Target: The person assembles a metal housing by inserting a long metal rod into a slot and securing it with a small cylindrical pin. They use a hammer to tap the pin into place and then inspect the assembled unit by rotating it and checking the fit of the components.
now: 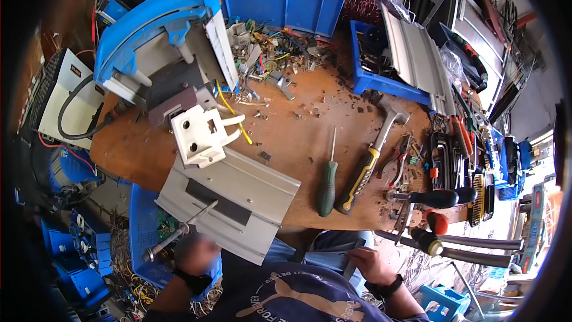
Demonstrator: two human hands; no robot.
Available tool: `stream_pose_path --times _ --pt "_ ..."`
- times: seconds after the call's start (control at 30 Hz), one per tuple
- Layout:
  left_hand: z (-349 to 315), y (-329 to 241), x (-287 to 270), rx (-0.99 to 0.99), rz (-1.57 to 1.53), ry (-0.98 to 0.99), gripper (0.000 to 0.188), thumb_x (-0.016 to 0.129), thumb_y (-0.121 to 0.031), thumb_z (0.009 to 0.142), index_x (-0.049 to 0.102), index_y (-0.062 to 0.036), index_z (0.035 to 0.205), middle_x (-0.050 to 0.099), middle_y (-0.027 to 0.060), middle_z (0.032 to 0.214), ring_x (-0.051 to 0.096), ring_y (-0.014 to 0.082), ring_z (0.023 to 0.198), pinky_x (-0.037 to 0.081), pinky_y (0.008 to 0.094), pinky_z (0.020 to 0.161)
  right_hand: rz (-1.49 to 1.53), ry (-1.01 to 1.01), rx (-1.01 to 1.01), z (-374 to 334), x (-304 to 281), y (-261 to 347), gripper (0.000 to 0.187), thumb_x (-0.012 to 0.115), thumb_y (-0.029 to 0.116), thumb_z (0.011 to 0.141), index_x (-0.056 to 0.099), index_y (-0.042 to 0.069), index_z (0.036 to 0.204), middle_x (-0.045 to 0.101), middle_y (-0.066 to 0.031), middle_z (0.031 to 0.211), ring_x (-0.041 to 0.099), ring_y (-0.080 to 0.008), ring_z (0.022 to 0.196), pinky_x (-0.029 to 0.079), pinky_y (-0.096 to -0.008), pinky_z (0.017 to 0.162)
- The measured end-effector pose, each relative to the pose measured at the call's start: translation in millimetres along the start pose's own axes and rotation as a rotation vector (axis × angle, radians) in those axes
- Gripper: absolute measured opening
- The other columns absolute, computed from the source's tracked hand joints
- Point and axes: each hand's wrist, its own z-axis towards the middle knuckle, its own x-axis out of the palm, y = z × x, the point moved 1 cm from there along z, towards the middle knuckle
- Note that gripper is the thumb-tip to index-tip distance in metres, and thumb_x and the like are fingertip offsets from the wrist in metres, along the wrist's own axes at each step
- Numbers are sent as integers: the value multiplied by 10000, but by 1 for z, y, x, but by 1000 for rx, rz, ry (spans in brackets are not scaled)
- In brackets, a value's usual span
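The grey panel [238,188] (ridged, dark rectangle mid-face) slants past the bench's [286,137] near edge, a metal rod [177,233] crossing its lower-left side.

The head-worn fisheye looks steeply down from above the near edge of the bench [298,122], facing its far edge, close enough to include the wearer's shirt [277,307].

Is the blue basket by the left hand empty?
No: the blue basket has green parts inside. I can't tell how full.
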Motion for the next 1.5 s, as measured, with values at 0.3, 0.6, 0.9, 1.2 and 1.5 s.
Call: stream_pose_path --times 0.3,0.6,0.9,1.2,1.5 --pt "-17 -42 -41 181 -150 -422 74 650 -40 839 642 -1 901 624 106 761 613 230 697 479 324 657 -2 -166 -157 4 19 60 194 587 63 884 647 -24 1046 651 -209 899 644 -364 828 509 -398 735" --pt "33 -49 -129 330 -266 -958 155 558 -105 960 607 27 1025 607 80 980 578 177 907 449 283 849 86 -288 -352 37 22 138 169 618 104 874 665 -14 986 652 -239 879 637 -409 807 511 -411 708" --pt "38 -46 -119 315 -457 -968 167 568 -98 958 597 52 1025 593 95 1050 575 159 942 462 277 835 -141 -408 -395 48 19 144 160 601 151 884 653 0 883 624 -217 819 615 -408 807 479 -468 703" --pt "-27 -121 -56 570 -451 -895 117 584 -19 884 597 25 992 573 121 974 537 191 837 444 280 730 -676 -318 -203 45 -7 158 155 586 209 871 673 82 852 653 -135 826 647 -335 764 513 -451 664" --pt "-38 -145 -44 620 -288 -729 129 607 19 822 595 9 950 585 136 941 546 237 812 450 317 715 -645 -614 -140 90 9 141 213 599 225 870 546 55 987 649 -143 858 657 -340 788 530 -446 657"
